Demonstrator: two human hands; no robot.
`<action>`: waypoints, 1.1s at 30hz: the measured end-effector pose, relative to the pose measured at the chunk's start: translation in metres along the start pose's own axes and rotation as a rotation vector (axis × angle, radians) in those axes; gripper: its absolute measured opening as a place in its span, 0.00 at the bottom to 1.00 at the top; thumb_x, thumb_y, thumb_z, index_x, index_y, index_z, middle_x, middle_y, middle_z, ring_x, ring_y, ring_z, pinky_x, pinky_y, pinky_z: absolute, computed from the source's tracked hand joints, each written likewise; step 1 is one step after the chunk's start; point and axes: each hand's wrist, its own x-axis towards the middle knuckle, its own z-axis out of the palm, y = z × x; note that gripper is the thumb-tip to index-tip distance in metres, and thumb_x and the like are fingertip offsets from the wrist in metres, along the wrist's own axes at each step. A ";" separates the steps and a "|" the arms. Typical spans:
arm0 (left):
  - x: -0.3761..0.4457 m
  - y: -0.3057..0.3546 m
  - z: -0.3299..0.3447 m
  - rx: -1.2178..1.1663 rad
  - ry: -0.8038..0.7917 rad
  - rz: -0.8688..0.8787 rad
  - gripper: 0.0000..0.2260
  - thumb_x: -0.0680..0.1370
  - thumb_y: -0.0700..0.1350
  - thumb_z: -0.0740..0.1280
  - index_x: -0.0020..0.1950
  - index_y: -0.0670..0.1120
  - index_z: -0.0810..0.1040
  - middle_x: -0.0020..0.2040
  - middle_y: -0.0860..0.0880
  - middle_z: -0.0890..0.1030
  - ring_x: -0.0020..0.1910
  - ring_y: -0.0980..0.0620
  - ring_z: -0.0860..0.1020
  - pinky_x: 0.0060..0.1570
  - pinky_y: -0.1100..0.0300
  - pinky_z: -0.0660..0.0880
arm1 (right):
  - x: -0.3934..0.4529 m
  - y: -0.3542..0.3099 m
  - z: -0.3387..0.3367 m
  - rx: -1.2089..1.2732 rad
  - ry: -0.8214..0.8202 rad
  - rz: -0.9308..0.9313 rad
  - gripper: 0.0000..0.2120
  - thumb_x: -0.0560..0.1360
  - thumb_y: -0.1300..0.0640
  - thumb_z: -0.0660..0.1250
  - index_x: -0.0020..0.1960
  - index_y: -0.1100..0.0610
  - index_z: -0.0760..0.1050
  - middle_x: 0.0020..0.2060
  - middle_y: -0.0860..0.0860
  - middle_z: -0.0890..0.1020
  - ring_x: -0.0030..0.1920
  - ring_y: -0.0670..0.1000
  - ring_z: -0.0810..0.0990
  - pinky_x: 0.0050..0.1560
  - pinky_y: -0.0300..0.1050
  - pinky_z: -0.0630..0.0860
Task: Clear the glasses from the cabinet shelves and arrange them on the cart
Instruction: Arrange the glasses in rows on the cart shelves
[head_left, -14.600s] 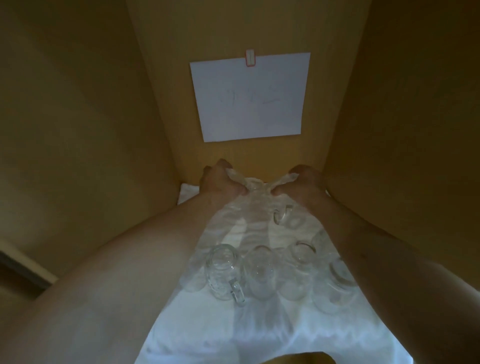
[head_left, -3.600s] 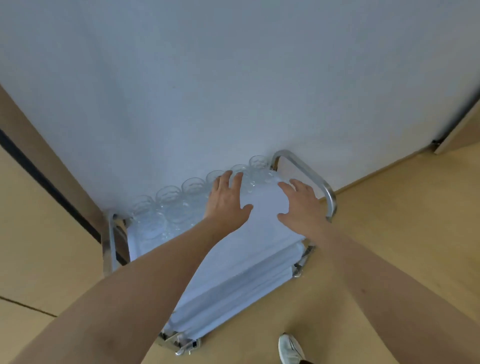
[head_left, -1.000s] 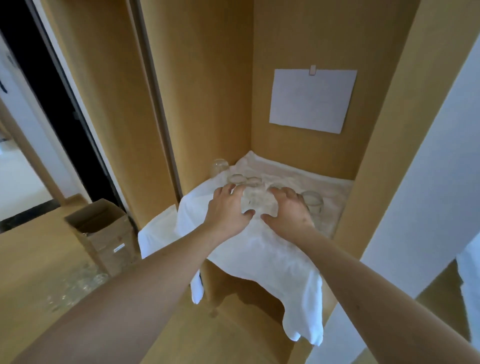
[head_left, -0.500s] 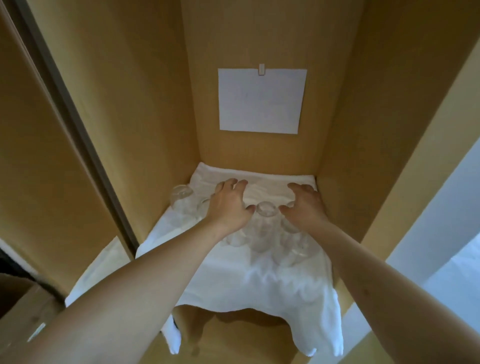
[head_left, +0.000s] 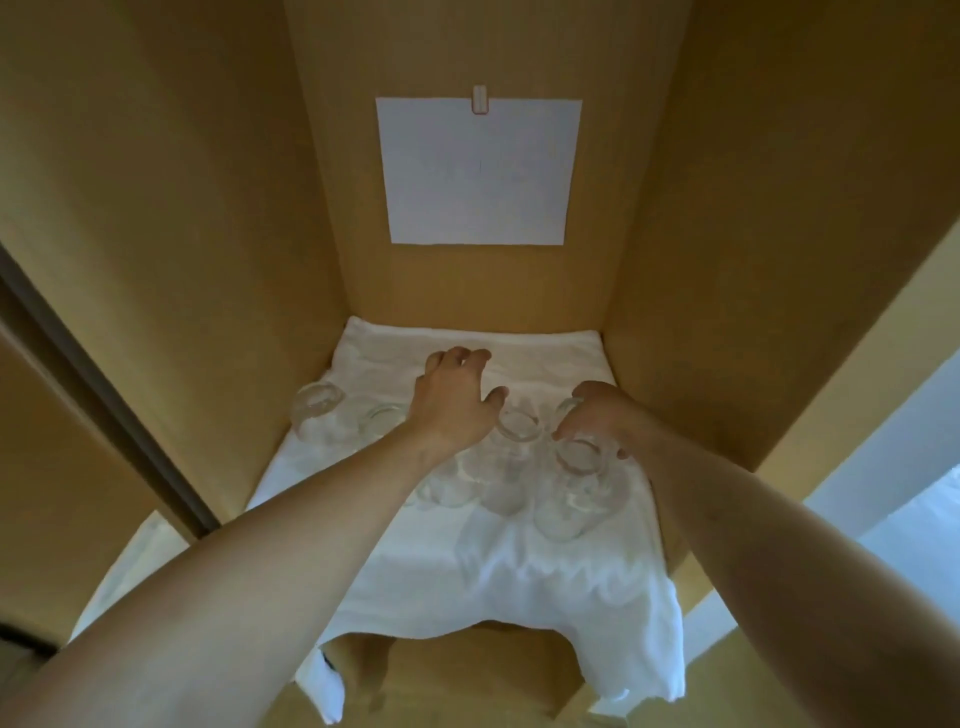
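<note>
Several glasses (head_left: 519, 431) sit bunched on the shelf cloth (head_left: 519, 582); left hand (head_left: 452, 400) hovers open, right hand (head_left: 597, 415) pinches one rim, so lift straight up.

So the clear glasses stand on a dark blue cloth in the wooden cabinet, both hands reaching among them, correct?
Not quite. The head view shows a white cloth, not dark blue. The clear glasses do stand on it inside the wooden cabinet, with the left hand and right hand among them.

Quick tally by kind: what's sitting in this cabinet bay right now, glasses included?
Clear glasses: at least 4 (distinct rims; others blur together near the hands)
White cloth: 1
White paper sheet: 1
Clip: 1
Total: at least 7
</note>
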 end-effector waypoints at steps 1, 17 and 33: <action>0.001 -0.001 0.002 0.006 -0.009 0.001 0.27 0.80 0.57 0.65 0.76 0.47 0.68 0.72 0.44 0.72 0.72 0.40 0.65 0.70 0.46 0.67 | 0.002 -0.002 0.001 0.004 -0.030 0.031 0.36 0.68 0.52 0.80 0.70 0.58 0.68 0.63 0.57 0.75 0.59 0.61 0.77 0.49 0.51 0.80; 0.010 -0.042 -0.033 0.115 -0.011 -0.110 0.29 0.80 0.57 0.66 0.77 0.48 0.67 0.73 0.44 0.71 0.73 0.41 0.64 0.69 0.46 0.68 | 0.015 -0.047 -0.016 0.231 0.343 -0.238 0.36 0.59 0.57 0.84 0.64 0.56 0.73 0.56 0.55 0.79 0.51 0.54 0.77 0.44 0.43 0.76; -0.014 -0.128 -0.070 0.321 -0.417 -0.342 0.37 0.72 0.44 0.68 0.79 0.59 0.58 0.78 0.46 0.58 0.74 0.40 0.60 0.69 0.42 0.69 | 0.018 -0.155 0.036 0.865 0.368 -0.493 0.37 0.60 0.59 0.84 0.64 0.47 0.73 0.50 0.41 0.76 0.54 0.49 0.80 0.55 0.48 0.81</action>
